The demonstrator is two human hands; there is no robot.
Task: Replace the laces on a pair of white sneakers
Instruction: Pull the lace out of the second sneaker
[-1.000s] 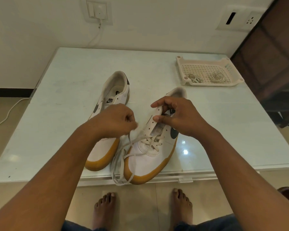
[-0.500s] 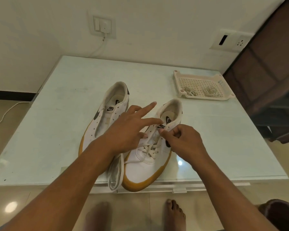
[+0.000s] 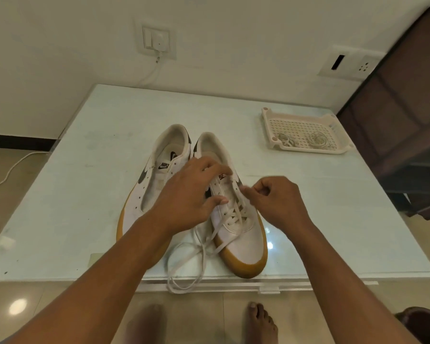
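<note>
Working the part-laced sneaker (image 3: 243, 240) at the table's (image 3: 85, 194) front edge: left hand (image 3: 189, 197) grips its upper, right hand (image 3: 277, 201) pinches the lace (image 3: 184, 254) beside an upper eyelet; lace looks light, limp, flat, likely best pinched close to the eyelet, slack loops trailing off the edge.

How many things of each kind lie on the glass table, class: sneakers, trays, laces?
White sneakers with tan rubber soles: 2
White perforated plastic tray: 1
White flat lace threaded through one sneaker: 1
Pale coiled laces in the tray: 2
Total: 6
</note>
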